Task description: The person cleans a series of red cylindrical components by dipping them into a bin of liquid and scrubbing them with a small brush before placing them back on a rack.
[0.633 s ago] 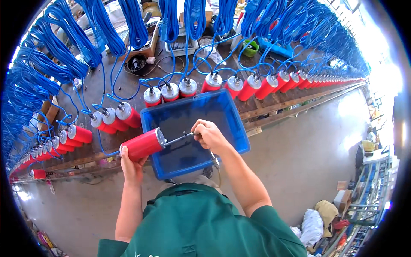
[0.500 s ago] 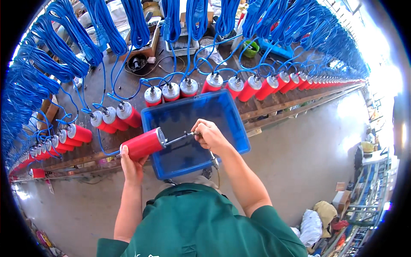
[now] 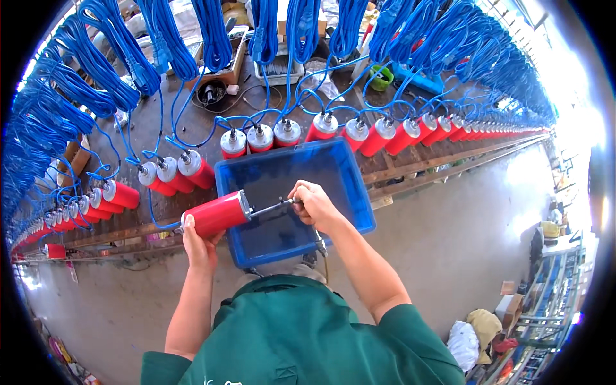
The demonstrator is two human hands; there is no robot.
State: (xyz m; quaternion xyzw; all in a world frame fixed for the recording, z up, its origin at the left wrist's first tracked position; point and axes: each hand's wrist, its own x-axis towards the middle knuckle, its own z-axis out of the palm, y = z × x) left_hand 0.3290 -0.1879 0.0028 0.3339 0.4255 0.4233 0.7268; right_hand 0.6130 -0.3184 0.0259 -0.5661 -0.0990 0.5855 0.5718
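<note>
My left hand [image 3: 200, 249] is wrapped round the left end of a red cylinder [image 3: 216, 216] with a metal end cap, held tilted over the left side of a blue plastic bin [image 3: 224, 186]. A blue cable [image 3: 155, 215] runs to the cylinder's left end. In my closed right hand [image 3: 313, 204] is a slim metal nozzle tool [image 3: 271, 208], its thin rod meeting the cylinder's metal cap. Whether the tip goes inside cannot be made out. Below this hand hangs a metal hose fitting [image 3: 320, 244] with a thin hose.
Several red cylinders [image 3: 404, 136] with metal caps line the dark workbench [image 3: 144, 115]. Bundled blue cables [image 3: 215, 38] hang above them. Behind are a black bowl [image 3: 210, 94], a white tray [image 3: 280, 72] and a green cup [image 3: 381, 78]. White and tan sacks [image 3: 463, 343] lie at the lower right.
The view has shifted slightly, so the bench and hanging cables sit a little lower and farther right. Both hands keep nearly the same hold on the cylinder and the tool.
</note>
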